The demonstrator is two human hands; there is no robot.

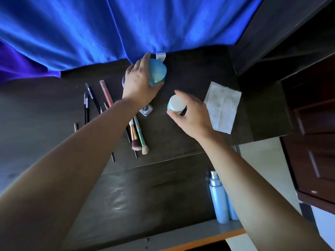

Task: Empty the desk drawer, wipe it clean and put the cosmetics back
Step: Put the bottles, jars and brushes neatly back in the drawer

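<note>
Left hand (139, 82) grips teal jar (158, 71), right hand (192, 115) white-lidded jar (177, 103).

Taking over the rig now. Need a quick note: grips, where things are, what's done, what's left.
Left grip holds the teal jar at the back of the desk.
Right grip holds the white-lidded jar beside the wipe.
Brushes and pencils lie on the desk, left side.
Drawer is open, with blue bottles at its right side.
Wiped already: cannot tell.
Left: probably move the jars, brushes and pencils into the drawer.
</note>
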